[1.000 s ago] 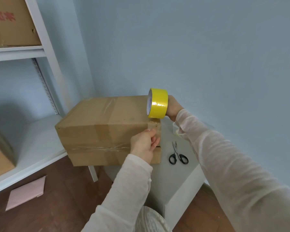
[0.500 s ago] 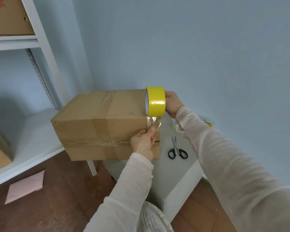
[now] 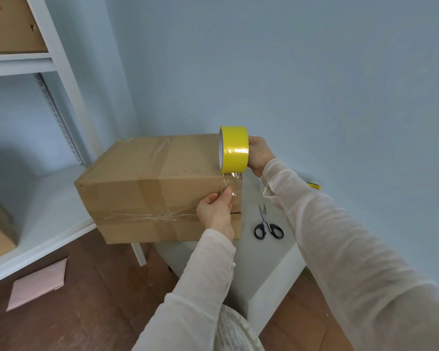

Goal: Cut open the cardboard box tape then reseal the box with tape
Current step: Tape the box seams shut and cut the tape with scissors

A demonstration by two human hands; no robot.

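Lifted higher above the top right corner of the cardboard box (image 3: 150, 188) than a second ago, the yellow tape roll (image 3: 235, 150), gripped in the curled right hand (image 3: 260, 154), pays out a longer clear strip (image 3: 230, 181). The left hand (image 3: 214, 214) pinches its free end against the near face of the box, which sits on a white stand (image 3: 264, 262). Already wrinkled, the strip may fold onto itself or set crooked if tension slackens or the pinch slips.
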